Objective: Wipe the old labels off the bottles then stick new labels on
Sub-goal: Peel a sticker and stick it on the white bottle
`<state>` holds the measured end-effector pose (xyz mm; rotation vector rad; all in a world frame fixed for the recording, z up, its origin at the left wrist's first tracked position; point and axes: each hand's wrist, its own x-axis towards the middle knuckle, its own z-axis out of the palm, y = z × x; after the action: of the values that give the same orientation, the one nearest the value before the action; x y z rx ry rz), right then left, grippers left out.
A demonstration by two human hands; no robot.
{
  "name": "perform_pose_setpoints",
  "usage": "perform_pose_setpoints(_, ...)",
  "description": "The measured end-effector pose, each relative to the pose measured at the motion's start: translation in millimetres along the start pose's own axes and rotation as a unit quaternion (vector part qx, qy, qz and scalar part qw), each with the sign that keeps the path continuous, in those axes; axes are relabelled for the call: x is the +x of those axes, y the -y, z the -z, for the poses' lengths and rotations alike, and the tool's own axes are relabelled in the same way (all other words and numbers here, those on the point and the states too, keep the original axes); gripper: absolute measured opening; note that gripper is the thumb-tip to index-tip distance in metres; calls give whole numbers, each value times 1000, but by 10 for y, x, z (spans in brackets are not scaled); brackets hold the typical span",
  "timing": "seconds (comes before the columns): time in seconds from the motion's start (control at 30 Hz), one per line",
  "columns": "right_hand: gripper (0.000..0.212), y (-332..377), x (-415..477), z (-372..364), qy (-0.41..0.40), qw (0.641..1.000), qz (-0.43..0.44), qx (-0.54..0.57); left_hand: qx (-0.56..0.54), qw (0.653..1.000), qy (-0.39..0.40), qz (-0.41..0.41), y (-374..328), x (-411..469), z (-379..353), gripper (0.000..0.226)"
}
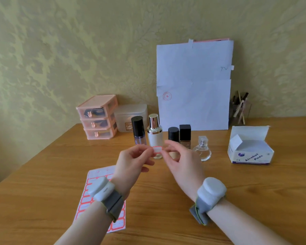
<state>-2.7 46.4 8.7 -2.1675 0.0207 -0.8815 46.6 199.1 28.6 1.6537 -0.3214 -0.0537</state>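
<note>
A home room, by its yellow-green damask wallpaper (60, 50), honey-coloured wooden desk (237, 191), pink plastic 3-drawer organiser (97, 117) with rabbit-shaped pulls, 5 small cosmetic bottles (154, 133) and clear holder of makeup brushes (239, 110).

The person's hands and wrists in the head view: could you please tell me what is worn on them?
Both forearms are bare, no sleeves in view. The left hand has a grey strap at the wrist carrying a white rounded module. The right hand has a grey band, edged yellow-green, carrying a white round puck. No cables or rings show.
</note>
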Motion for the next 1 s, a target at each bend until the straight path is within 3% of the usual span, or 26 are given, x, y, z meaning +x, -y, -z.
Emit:
perform_pose_setpoints(0.07,18,-87,8,63,-4,991,-83,101,6,1000,9,-7,24,6,-69,10)
perform_pose_setpoints(0.17,10,-165,-9,125,9,981,-111,157,17,1000,22,-1,58,24,-162,10)
perform_pose_setpoints(0.43,7,-233,-34,93,28,971,-143,188,39,999,28,-12,155,56,-213,10)
perform_pose_setpoints(0.57,10,-248,-35,105,1,970,-157,188,54,996,-56,-43,163,157,-217,12)
perform_pose_setpoints(0.67,10,-261,-40,133,-5,967,-160,200,120,984,-98,-93,133,280,-199,30)
perform_pose_setpoints(0.83,10,-240,-44,130,5,967,-155,204,199,965,-92,-143,81,445,-247,53)
perform_pose_setpoints(1.0,10,-225,-51,144,11,966,-152,209,274,952,-71,-115,31,577,-357,51)
